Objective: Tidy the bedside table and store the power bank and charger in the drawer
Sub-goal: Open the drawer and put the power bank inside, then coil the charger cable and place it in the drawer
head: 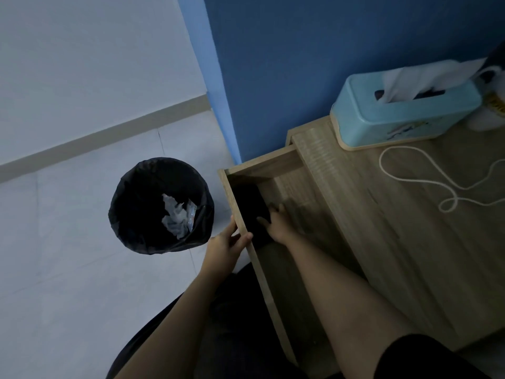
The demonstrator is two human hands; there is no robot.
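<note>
Resting in one open drawer (276,165): one power bank (252,212), right hand (277,227).

Dim room: blue wall (300,50), pale tiled floor (68,242), black-lined bin (142,203) beside it.

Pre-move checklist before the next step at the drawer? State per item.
1. Drawer pulled open: ok.
2. Left hand gripping the drawer front: ok.
3. Right hand inside, on a black object: ok; whether it is the power bank, cannot tell.
4. White cable off the bedside table: not ok, lies looped there.
5. Charger stored: cannot tell, none seen.
6. Tissue box clear of the drawer: ok.
</note>
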